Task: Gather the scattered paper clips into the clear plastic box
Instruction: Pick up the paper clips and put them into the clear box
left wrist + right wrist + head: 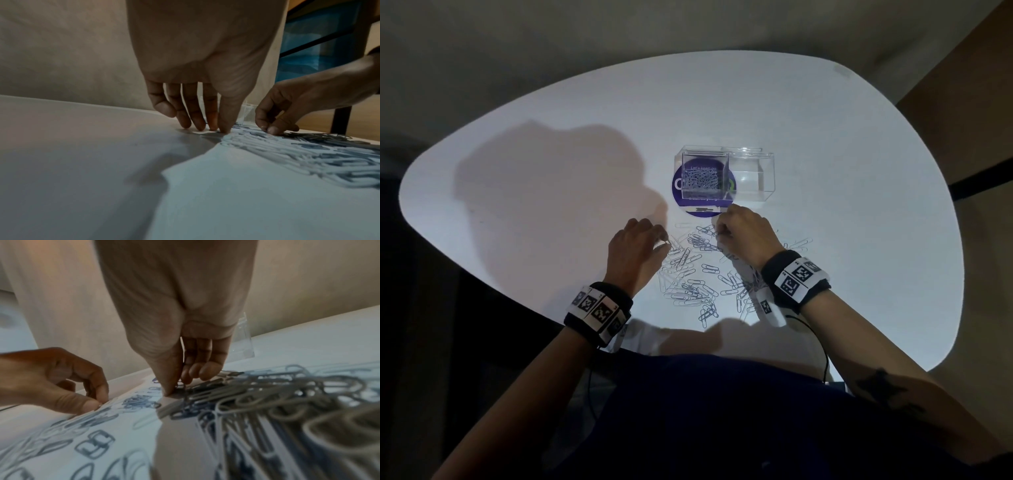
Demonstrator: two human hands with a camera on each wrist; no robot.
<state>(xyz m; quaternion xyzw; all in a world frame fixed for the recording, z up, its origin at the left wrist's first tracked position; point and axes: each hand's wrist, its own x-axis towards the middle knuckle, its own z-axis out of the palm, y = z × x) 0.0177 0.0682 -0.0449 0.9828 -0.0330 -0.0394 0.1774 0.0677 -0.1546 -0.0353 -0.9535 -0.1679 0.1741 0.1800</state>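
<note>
Several silver paper clips [697,274] lie scattered on the white table [859,171] in front of me. Behind them stands the clear plastic box [751,178]; its left compartment holds a heap of clips [702,180]. My left hand [665,240] is at the left edge of the pile, its thumb and forefinger pinching one clip on the table. My right hand [719,233] is at the pile's far side, just before the box. In the right wrist view, the right hand [179,387] pinches a clip among the tangled clips [267,394].
The box stands on a round purple sticker [681,202]. A black cable [822,346] runs from my right wristband over the near table edge. My lap is close under that edge. Bare tabletop lies to the left, right and behind the box.
</note>
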